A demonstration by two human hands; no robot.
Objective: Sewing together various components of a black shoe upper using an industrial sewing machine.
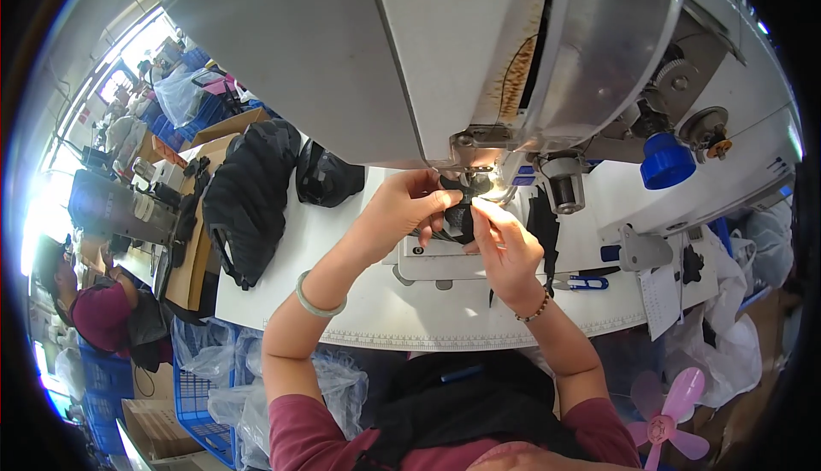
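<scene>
A small black fabric piece (459, 221) is held up just in front of the lit needle area of a large white sewing machine (308, 52). My left hand (402, 212) pinches its upper left part between thumb and fingers. From the other side, the thumb and forefinger of my right hand (509, 253) close on its right edge. The fingers hide part of the piece, and any thread in them is too fine to make out. A black strip (542, 223) lies right of the needle area, and blue-handled thread snips (588, 283) rest on the white table beyond my right wrist.
Dark bundled fabric pieces (248, 202) and a smaller black piece (327, 180) lie at left. A ruler strip (410, 340) follows the table's front edge. Blue crates (201, 411) with clear plastic stand lower left, a pink fan (660, 428) lower right. Another person (107, 313) sits far left.
</scene>
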